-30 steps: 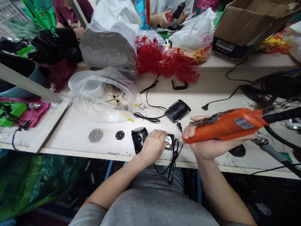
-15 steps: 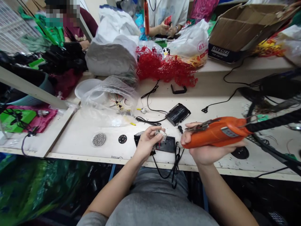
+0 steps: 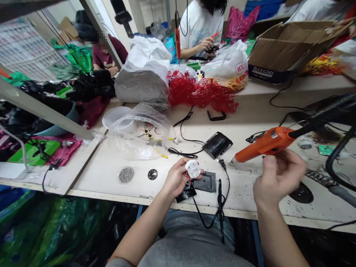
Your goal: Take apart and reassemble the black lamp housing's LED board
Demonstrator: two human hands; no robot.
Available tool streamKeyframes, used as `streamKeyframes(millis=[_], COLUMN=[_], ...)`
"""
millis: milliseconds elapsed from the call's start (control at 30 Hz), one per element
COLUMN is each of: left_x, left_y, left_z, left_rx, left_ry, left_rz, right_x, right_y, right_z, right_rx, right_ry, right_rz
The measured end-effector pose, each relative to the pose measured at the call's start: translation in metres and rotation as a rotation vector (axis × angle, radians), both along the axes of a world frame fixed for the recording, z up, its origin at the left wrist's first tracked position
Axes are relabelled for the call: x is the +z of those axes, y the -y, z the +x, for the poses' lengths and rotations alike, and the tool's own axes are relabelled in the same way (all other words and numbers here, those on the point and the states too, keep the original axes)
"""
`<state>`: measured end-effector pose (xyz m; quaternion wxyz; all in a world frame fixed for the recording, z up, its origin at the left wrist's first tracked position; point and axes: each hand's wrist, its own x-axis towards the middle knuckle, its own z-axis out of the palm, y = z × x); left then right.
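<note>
Between the thumb and fingers of my left hand point(image 3: 178, 178) is a white round disc point(image 3: 193, 169) with small metallic spots and thin red wires beneath. Under it lie a black housing point(image 3: 205, 182) and a black part with a power cord point(image 3: 221, 200). My right hand point(image 3: 276, 181) is loosely curled, thumb and fingers apart, just below an orange electric screwdriver point(image 3: 263, 144). No grip on the screwdriver shows; its tip points down left toward the table. A plug point(image 3: 222, 164) lies between the hands.
On the left stand a dish of small screws point(image 3: 125, 174) and a black perforated disc point(image 3: 152, 174). Behind are a black case point(image 3: 218, 144), a clear plastic bag point(image 3: 136, 137) and red netting point(image 3: 200, 91). A cardboard box point(image 3: 289, 48) stands back right. Co-workers sit across the table.
My right hand has let go of the electric screwdriver and dropped to the right below it. My left hand has turned the white disc so its face shows. The head view has shifted.
</note>
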<state>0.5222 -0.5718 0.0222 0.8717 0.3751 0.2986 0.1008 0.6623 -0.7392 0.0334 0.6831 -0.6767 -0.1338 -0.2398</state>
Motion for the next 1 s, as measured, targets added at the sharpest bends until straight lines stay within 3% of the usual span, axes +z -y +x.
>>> streamKeyframes(millis=[67, 200, 300, 500, 633, 733, 867, 933, 1000], left_x=[-0.001, -0.003, -0.005, -0.01, -0.02, -0.024, -0.013, -0.001, 0.01], left_y=[-0.001, -0.001, 0.001, -0.001, -0.001, 0.005, -0.004, -0.025, -0.055], left_z=[0.001, 0.002, 0.002, -0.005, -0.009, -0.011, -0.027, -0.043, -0.063], left_rx=[0.011, -0.023, -0.04, -0.068, -0.138, -0.16, -0.045, 0.041, 0.067], left_ry=[-0.004, 0.004, -0.006, -0.087, -0.07, -0.045, 0.043, 0.013, -0.141], left_rz=[-0.015, 0.012, 0.078, 0.48, 0.638, 0.855, 1.186, 1.357, 1.48], right_x=[-0.012, -0.031, -0.035, -0.035, -0.032, -0.026, -0.021, -0.023, -0.026], right_y=[-0.002, -0.024, -0.04, -0.027, 0.001, 0.012, 0.012, 0.01, 0.01], right_z=[-0.019, -0.062, -0.077, -0.062, -0.044, -0.034, -0.032, -0.033, -0.034], right_rx=[-0.107, 0.357, 0.492, 0.465, 0.696, 0.903, 1.033, 1.037, 1.025], right_ry=[0.207, 0.256, 0.258, 0.275, 0.168, 0.059, 0.011, 0.017, 0.032], right_rz=[-0.153, -0.561, -0.645, -0.741, -0.905, -0.989, -1.02, -1.026, -1.044])
